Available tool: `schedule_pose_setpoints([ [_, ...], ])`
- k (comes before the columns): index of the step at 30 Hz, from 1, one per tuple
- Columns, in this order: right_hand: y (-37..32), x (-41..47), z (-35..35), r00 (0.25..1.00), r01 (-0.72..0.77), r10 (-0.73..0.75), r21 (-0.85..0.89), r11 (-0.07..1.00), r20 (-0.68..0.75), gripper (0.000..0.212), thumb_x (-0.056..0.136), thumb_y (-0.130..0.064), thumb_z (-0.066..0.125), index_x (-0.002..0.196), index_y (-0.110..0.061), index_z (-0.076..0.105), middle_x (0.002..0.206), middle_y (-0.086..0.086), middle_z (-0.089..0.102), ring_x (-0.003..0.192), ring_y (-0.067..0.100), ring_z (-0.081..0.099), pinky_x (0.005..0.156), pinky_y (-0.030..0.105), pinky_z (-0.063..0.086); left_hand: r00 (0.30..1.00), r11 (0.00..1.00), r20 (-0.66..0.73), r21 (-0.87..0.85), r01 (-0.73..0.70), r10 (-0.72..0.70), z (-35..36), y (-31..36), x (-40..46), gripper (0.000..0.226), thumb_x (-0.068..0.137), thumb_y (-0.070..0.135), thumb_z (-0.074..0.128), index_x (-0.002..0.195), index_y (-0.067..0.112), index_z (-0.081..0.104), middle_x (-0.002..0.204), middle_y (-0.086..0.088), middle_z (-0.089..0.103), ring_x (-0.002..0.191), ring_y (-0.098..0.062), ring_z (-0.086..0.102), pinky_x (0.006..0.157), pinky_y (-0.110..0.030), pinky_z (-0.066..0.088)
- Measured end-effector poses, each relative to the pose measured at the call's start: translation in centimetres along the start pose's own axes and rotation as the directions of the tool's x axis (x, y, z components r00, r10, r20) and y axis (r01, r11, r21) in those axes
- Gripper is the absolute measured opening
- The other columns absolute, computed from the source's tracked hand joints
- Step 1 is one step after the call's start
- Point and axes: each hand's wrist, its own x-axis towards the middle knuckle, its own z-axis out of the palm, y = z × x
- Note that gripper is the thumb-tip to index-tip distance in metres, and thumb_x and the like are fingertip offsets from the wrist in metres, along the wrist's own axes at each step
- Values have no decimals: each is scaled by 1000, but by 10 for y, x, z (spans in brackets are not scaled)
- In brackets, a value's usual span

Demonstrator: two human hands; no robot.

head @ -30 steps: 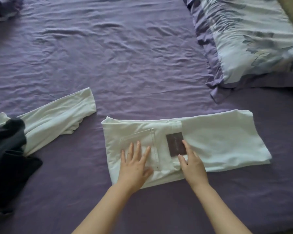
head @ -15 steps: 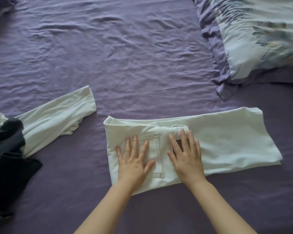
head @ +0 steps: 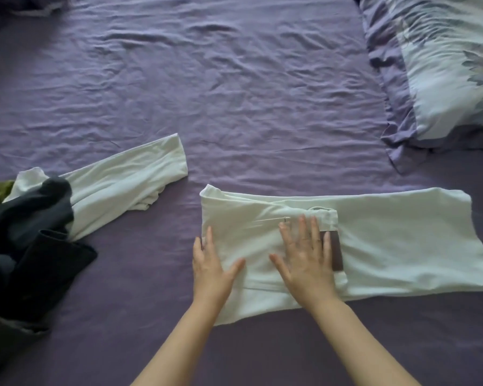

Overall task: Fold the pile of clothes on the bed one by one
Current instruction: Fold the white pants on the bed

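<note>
Both hands lay flat with fingers spread on the folded white trousers (head: 388,240), the left hand (head: 211,270) at their left edge, the right hand (head: 307,260) beside the brown patch (head: 335,250).

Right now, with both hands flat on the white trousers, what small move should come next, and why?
Probably fold the right end over to the left: the white trousers lie long, while the left hand and right hand press only one end.
</note>
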Motion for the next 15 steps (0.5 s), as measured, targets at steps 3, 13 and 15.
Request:
schedule_pose_setpoints([
  [3, -34, -11, 3, 992, 28, -54, 211, 977, 117, 67, 91, -63, 25, 148, -36, 1, 156, -4, -15, 145, 17, -15, 118, 41, -5, 975, 891, 33, -400, 214, -220, -14, 9, 5, 87, 85, 39, 65, 151, 29, 9, 142, -3, 38, 133, -19, 38, 99, -28, 31],
  [13, -83, -34, -76, 996, 49, -2, 550, 833, -86, 76, 87, -42, 58, 147, -41, 12, 151, -14, 30, 137, 4, 28, 109, 28, 34, 948, 707, 283, -700, 101, 145, -50, 91, -39, 69, 75, 76, 28, 115, 32, 65, 110, -1, 71, 90, -12, 68, 70, -20, 52],
  [15, -70, -36, -94, 988, 40, 43, 512, 858, -150, 77, 87, -33, 59, 147, -42, 12, 148, -15, 32, 132, 2, 33, 102, 20, 37, 921, 722, 318, -690, 62, 225, -46, 112, -48, 72, 75, 73, 26, 122, 30, 60, 109, 0, 71, 88, -10, 68, 71, -18, 51],
])
